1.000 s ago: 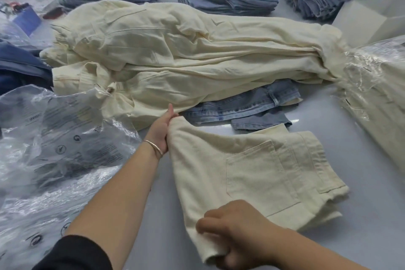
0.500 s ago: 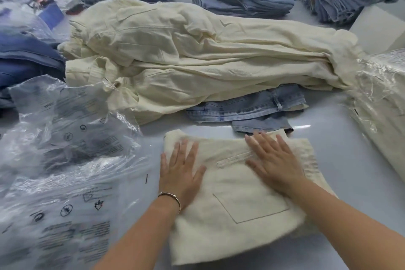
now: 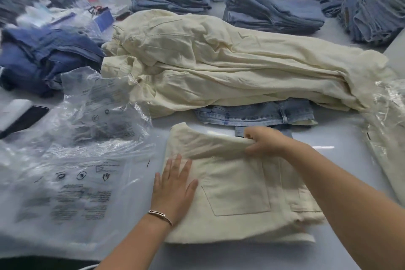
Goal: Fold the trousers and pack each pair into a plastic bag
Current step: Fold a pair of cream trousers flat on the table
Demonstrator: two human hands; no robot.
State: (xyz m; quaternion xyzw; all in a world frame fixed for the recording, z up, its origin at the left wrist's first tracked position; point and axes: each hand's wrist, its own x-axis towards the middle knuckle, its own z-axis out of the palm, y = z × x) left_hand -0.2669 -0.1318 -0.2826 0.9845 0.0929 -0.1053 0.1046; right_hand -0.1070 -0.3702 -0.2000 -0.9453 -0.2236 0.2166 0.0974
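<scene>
A folded pair of cream trousers [image 3: 236,195] lies on the grey table in front of me, back pocket up. My left hand [image 3: 173,188] rests flat on its left edge, fingers straight. My right hand [image 3: 265,141] grips the far edge of the top fold and lifts it slightly. A heap of clear plastic bags [image 3: 72,173] with black print lies to the left, right beside the trousers.
A big pile of unfolded cream trousers [image 3: 219,61] lies behind, on top of light blue jeans [image 3: 254,113]. Stacks of folded blue jeans [image 3: 269,13] fill the back. Bagged cream trousers [image 3: 388,133] lie at the right. A phone [image 3: 24,119] sits far left.
My right hand went from pressing flat on the trousers to gripping the far edge of the fold. My left hand slid toward the near left edge.
</scene>
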